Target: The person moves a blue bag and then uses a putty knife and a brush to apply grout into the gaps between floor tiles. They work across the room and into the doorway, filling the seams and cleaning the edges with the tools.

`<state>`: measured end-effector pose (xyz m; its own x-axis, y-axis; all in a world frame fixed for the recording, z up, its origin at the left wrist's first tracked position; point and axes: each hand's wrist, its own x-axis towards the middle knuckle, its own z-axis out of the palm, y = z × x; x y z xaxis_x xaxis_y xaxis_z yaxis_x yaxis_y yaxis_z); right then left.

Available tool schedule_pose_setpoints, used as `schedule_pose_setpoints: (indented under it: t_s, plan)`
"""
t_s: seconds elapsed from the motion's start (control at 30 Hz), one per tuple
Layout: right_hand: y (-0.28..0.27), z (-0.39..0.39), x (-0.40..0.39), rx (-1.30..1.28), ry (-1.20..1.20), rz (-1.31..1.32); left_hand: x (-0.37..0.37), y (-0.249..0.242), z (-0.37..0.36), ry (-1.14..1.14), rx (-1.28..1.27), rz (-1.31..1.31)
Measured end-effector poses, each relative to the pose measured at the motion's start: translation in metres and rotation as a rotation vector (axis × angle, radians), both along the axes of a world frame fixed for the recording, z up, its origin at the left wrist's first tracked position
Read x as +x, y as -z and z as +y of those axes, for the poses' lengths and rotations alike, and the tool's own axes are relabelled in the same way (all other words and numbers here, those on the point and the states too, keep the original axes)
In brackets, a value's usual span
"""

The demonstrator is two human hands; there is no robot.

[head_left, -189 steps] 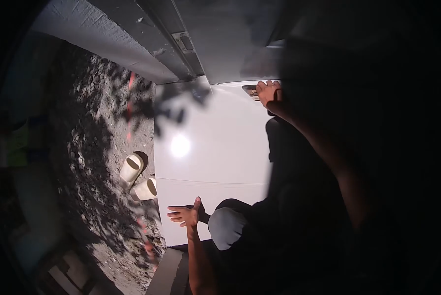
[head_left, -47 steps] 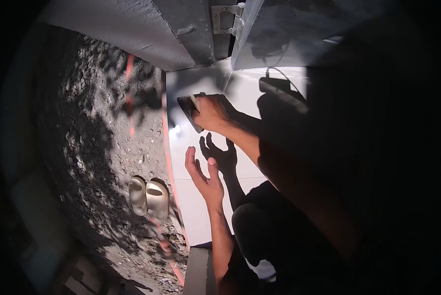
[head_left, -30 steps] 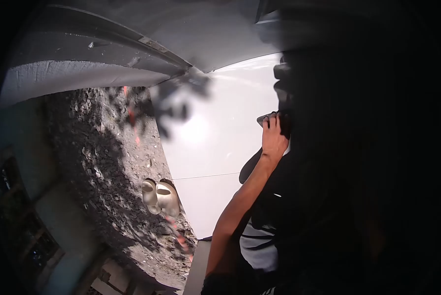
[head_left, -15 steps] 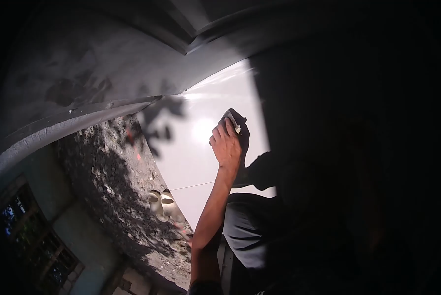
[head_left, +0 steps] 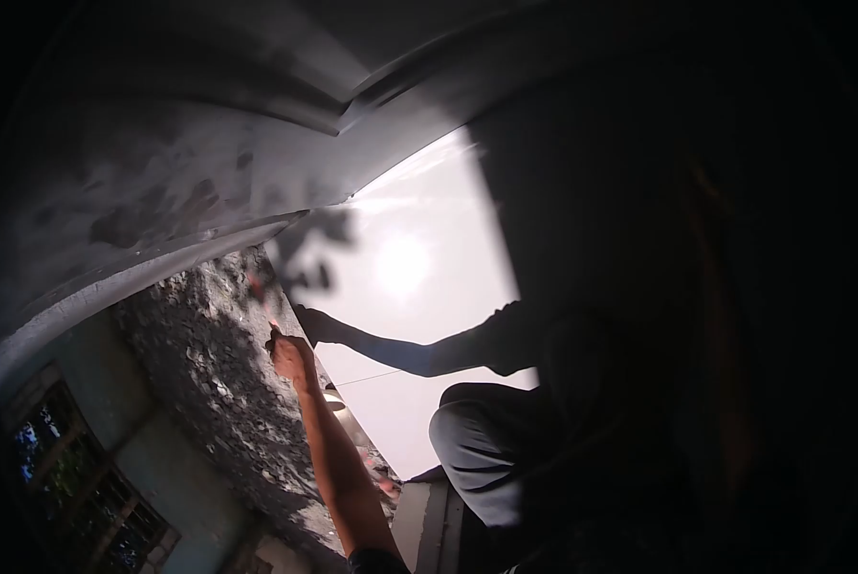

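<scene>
My left hand (head_left: pixel 292 359) is at the end of an outstretched arm, just past the left edge of a glossy white sheet surface (head_left: pixel 391 330). Its fingers are curled closed over the rough ground. What they hold, if anything, is too small and dark to make out. The arm's shadow falls across the white surface, and a fine dark line crosses it near the forearm. My right hand does not show; the right side is in deep shadow.
My bent knee (head_left: pixel 482 440) in dark trousers rests by the surface. Partly behind my forearm is a cream shoe (head_left: pixel 334 400) on the stony ground (head_left: pixel 204 364). A grey panel (head_left: pixel 161 182) rises along the top. A barred window (head_left: pixel 80 469) is at lower left.
My left hand has moved left and down, from the middle of the white surface to beyond its edge. Earlier it pressed a small pale pad there. The view has shifted slightly.
</scene>
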<state>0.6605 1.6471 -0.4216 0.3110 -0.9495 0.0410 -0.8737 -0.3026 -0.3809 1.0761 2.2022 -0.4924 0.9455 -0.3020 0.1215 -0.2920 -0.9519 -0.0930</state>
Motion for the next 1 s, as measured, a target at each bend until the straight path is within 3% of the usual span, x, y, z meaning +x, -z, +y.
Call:
schedule_pose_setpoints:
  t_s: [0.07,0.13,0.17,0.23,0.27,0.3,0.43,0.5,0.6,0.73,0.83,0.97,1.0]
  plan:
    - [0.000,0.042,0.084,-0.134,-0.123,0.065,-0.035,-0.070,-0.013,-0.163,0.112,0.118]
    - [0.006,0.109,0.176,-0.168,-0.320,0.073,-0.064,-0.069,0.017,0.093,0.059,0.082]
    - [0.011,0.145,0.214,-0.164,-0.439,0.052,-0.090,-0.080,-0.001,0.175,0.006,0.069]
    - [0.026,0.216,0.267,-0.057,-0.751,-0.001,-0.128,-0.082,-0.024,0.218,-0.103,0.186]
    - [0.051,0.240,0.286,0.275,-1.080,-0.083,-0.140,-0.081,-0.036,0.180,-0.139,0.266]
    - [0.049,0.239,0.284,0.260,-1.081,-0.068,-0.149,-0.084,-0.043,0.136,-0.173,0.348]
    - [0.039,0.206,0.236,-0.053,-0.806,-0.580,-0.167,-0.096,-0.031,0.105,-0.310,0.378]
    - [0.035,0.149,0.206,0.001,-0.715,-0.656,-0.177,-0.094,-0.021,0.070,-0.322,0.452]
    - [0.051,0.092,0.171,-0.194,-0.752,-0.276,-0.194,-0.081,-0.037,0.260,-0.247,0.481]
    - [0.057,0.051,0.148,-0.433,-0.736,0.168,-0.211,-0.031,-0.138,0.678,-0.201,0.460]
    - [0.055,0.068,0.127,-0.349,-0.727,0.101,-0.195,0.006,-0.237,0.918,-0.199,0.359]
    - [0.038,0.078,0.078,-0.061,-0.584,-0.297,-0.156,0.018,-0.342,1.018,-0.235,0.362]
    - [0.036,0.078,0.064,-0.009,-0.536,-0.359,-0.152,0.018,-0.362,1.041,-0.113,0.261]
